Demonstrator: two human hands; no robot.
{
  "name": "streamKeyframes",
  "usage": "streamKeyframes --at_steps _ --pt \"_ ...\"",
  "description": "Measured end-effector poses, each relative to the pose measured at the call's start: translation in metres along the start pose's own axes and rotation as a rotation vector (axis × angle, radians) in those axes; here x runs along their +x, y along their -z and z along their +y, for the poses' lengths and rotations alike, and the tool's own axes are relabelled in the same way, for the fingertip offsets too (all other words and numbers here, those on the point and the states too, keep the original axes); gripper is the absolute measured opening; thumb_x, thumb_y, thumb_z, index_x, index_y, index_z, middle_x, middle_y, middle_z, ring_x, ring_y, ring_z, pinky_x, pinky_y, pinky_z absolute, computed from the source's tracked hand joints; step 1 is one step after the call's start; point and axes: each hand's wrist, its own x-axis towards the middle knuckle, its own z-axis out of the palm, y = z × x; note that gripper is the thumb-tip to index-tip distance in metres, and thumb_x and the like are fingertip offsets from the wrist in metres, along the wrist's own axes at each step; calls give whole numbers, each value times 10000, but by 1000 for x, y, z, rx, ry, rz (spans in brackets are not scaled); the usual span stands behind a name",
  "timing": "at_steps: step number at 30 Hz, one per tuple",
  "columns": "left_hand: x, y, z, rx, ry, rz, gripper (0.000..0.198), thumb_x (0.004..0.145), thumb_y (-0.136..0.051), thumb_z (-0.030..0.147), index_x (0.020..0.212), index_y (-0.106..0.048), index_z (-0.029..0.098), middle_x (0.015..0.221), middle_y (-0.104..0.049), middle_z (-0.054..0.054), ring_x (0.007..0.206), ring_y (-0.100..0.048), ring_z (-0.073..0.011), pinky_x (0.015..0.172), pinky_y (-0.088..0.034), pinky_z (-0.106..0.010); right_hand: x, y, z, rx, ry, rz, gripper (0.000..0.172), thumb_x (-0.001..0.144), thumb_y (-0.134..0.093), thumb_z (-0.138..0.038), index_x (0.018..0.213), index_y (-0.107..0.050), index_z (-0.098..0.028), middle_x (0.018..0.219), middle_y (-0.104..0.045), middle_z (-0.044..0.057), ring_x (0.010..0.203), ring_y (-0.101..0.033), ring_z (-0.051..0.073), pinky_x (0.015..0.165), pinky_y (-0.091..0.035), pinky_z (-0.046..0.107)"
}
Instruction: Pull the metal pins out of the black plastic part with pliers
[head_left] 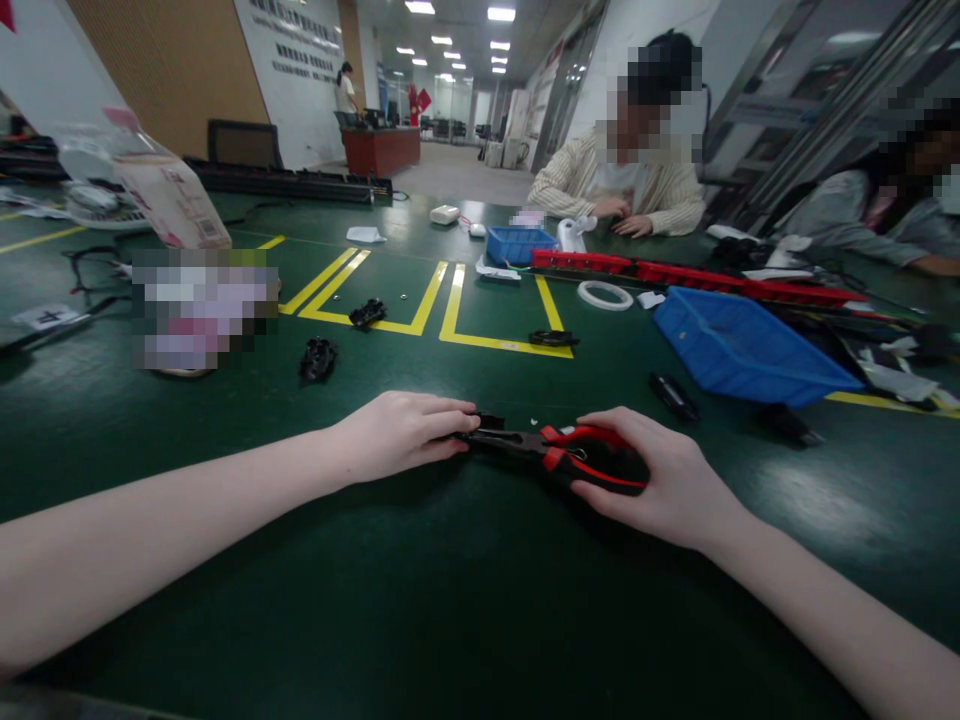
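Observation:
My right hand [660, 480] is wrapped round the red and black handles of a pair of long-nose pliers [559, 450], whose jaws point left. Close to the tips of the jaws, my left hand [412, 432] pinches a small black part [489, 421], mostly hidden by the fingers and the pliers. Whether the jaws grip that part I cannot tell. Farther up the table lie more small black parts: one [318, 360] beyond my left forearm, one [367, 313] by the yellow tape, and a flat one [553, 338] on the tape.
A blue tray [750, 345] stands tilted at the right, with black pieces [673, 396] before it. Red strips [697, 278] and a white ring [604, 295] lie behind. A bottle [169, 190] stands left on the green table [450, 600]. Another person [622, 190] sits opposite.

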Motion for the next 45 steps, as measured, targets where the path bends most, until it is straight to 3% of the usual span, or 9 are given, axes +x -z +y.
streamKeyframes --at_steps 19,36,41,45 --pt "-1 0 0 -8 30 0 226 973 -597 265 1163 -661 160 1282 -700 -109 1071 -733 -217 902 -629 -351 0 1 -2 7 -25 32 442 767 -700 -487 1097 -633 -203 1035 -735 85 880 -718 251 717 -592 378" --pt "0 1 0 2 6 -1 252 974 -597 257 1194 -647 144 1291 -693 -121 1069 -733 -232 891 -637 -375 3 -2 -12 90 -94 -47 369 790 -673 -463 1036 -613 -196 952 -731 74 789 -707 225 676 -583 365" --pt "0 2 1 -4 6 0 239 966 -608 246 1172 -650 134 1279 -698 -130 1064 -735 -244 886 -640 -397 4 0 -14 139 -133 -113 417 807 -664 -477 1110 -602 -198 1052 -735 90 911 -722 251 793 -598 415" --pt "0 2 2 -1 10 1 225 957 -618 239 1151 -657 131 1271 -700 -140 1054 -738 -256 873 -643 -412 5 3 -18 97 -138 -161 708 751 -713 -578 1319 -559 -184 1235 -693 134 1065 -692 304 898 -577 486"
